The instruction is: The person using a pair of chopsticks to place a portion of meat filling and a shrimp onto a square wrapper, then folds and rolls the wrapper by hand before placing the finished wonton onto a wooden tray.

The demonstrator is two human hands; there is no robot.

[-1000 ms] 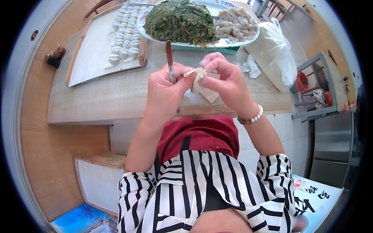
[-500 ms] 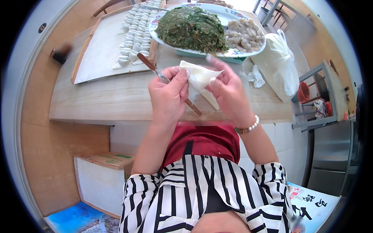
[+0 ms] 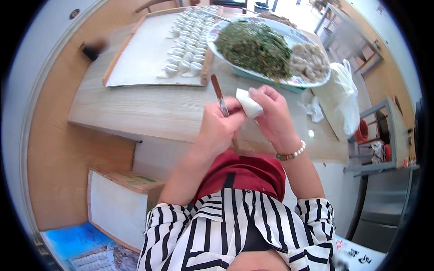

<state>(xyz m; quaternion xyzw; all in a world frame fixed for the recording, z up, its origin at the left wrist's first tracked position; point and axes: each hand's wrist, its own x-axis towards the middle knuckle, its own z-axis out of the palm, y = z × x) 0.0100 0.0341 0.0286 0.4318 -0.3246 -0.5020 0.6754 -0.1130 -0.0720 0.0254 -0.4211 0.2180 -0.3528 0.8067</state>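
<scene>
Over the table's front edge, both my hands meet at a partly rolled white wonton (image 3: 249, 103). My right hand (image 3: 276, 115) pinches it between thumb and fingers. My left hand (image 3: 220, 126) is closed round a thin filling spatula (image 3: 218, 91) with a brown end slanting up, and its fingertips touch the wonton's left side. Beyond my hands, a large oval plate (image 3: 212, 39) carries a mound of chopped green filling (image 3: 253, 47) with peeled shrimp (image 3: 310, 62) on its right. Folded wontons (image 3: 187, 45) stand in rows on a wood-rimmed tray (image 3: 142, 56) at the far left.
A white plastic bag (image 3: 344, 97) and a crumpled tissue (image 3: 314, 109) lie at the table's right. Below the table's left side stands a cardboard box (image 3: 120, 205). A grey-framed table (image 3: 377, 135) and a steel cabinet (image 3: 382, 212) are on the right.
The wrapper, spread with pointed corners before, is now rolled into a compact shape. My hands have drawn closer together around it. The view has shifted, so the table's contents appear further right.
</scene>
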